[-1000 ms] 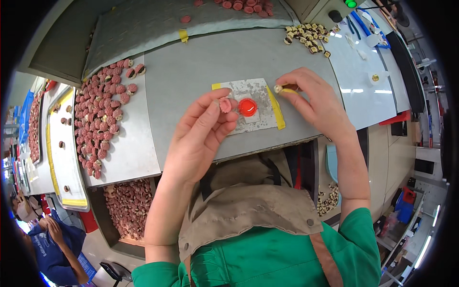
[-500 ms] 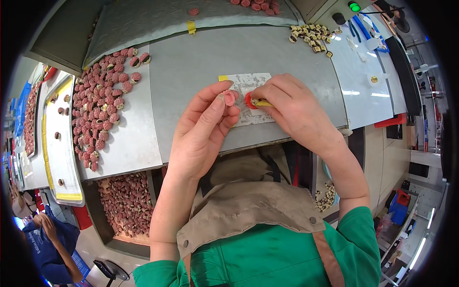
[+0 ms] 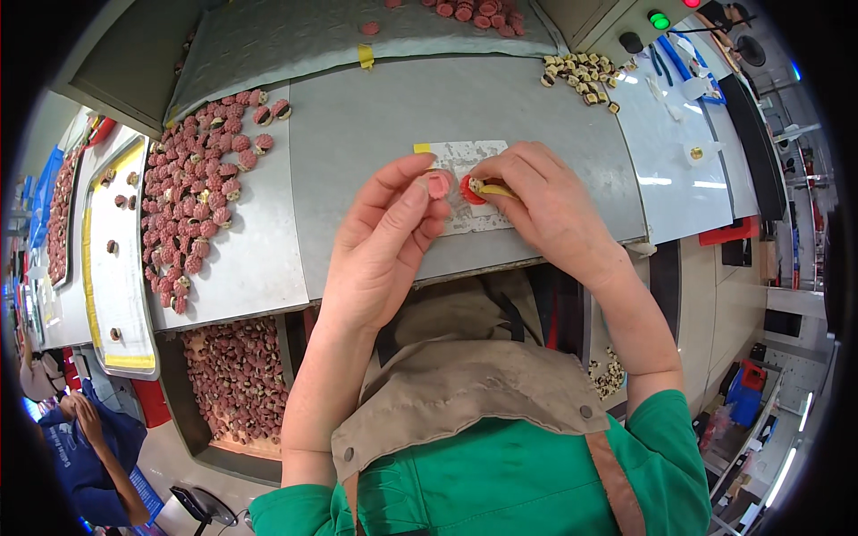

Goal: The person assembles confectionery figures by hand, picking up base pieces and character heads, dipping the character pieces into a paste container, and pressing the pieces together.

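My left hand pinches a small round pink piece between thumb and fingertips; its rim is raised around a hollow middle. Close to its right, my right hand is closed on a thin yellow piece, most of which the fingers hide. The yellow piece meets a red round part with something pale in its middle. Both hands are over a worn white plate with yellow tape at one corner, lying on the grey worktop.
Many ridged pink pieces with dark and cream parts are heaped on the left. Small cream-and-dark blocks lie at the far right. An open drawer below is full of pink pieces. A tray and another person are at far left.
The view has shifted slightly. The pink piece in my left hand is turned so its hollow face shows more. My right hand stays on the yellow piece.
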A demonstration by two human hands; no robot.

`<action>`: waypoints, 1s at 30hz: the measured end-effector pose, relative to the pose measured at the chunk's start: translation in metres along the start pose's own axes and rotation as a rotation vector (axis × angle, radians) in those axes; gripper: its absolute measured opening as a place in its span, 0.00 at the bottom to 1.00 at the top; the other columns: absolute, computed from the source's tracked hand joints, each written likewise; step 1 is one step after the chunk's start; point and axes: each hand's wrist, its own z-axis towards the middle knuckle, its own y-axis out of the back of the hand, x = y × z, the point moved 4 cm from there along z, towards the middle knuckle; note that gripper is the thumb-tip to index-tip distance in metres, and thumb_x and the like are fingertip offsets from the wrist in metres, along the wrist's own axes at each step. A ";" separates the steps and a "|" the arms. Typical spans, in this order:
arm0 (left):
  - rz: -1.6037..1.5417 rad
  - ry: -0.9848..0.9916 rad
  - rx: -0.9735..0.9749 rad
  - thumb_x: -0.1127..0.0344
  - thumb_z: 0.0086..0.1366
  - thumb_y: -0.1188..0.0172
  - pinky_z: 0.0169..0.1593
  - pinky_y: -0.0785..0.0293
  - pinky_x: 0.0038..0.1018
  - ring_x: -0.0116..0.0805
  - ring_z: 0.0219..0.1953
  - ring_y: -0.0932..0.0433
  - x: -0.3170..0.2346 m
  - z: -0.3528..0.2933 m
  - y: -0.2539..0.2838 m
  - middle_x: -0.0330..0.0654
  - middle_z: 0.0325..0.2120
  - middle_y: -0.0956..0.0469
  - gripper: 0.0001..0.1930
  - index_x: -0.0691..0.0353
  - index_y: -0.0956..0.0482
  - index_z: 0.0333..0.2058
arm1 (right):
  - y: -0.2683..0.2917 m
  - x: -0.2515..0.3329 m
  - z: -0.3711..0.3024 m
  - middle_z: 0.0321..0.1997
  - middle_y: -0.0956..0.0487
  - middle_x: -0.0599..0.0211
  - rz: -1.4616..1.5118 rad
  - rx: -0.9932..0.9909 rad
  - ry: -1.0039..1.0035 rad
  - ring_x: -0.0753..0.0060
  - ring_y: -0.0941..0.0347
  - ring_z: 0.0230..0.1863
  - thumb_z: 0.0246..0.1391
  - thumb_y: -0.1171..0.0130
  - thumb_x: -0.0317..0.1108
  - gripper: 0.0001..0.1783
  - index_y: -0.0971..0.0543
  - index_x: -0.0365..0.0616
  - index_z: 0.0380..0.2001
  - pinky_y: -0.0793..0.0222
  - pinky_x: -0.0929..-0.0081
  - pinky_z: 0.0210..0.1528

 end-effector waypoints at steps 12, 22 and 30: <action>-0.009 0.033 -0.011 0.64 0.68 0.47 0.48 0.31 0.21 0.24 0.42 0.27 0.001 0.002 -0.003 0.37 0.41 0.25 0.14 0.63 0.29 0.49 | 0.002 0.020 0.004 0.41 0.26 0.63 0.666 -0.142 -0.129 0.71 0.28 0.41 0.54 0.44 0.24 0.11 0.28 0.39 0.42 0.32 0.77 0.45; 0.569 -0.509 -0.143 0.71 0.66 0.45 0.52 0.30 0.25 0.26 0.47 0.28 0.005 -0.007 -0.008 0.40 0.43 0.26 0.13 0.68 0.29 0.48 | -0.007 0.023 0.002 0.43 0.26 0.63 0.651 -0.097 -0.241 0.69 0.29 0.37 0.54 0.43 0.27 0.11 0.28 0.40 0.41 0.32 0.76 0.42; 0.301 -0.202 -0.059 0.74 0.64 0.45 0.50 0.30 0.24 0.28 0.45 0.27 0.001 -0.002 -0.020 0.43 0.40 0.26 0.20 0.67 0.36 0.54 | 0.002 0.022 0.002 0.43 0.26 0.63 0.427 -0.201 0.043 0.63 0.29 0.44 0.45 0.37 0.27 0.18 0.25 0.43 0.42 0.31 0.71 0.46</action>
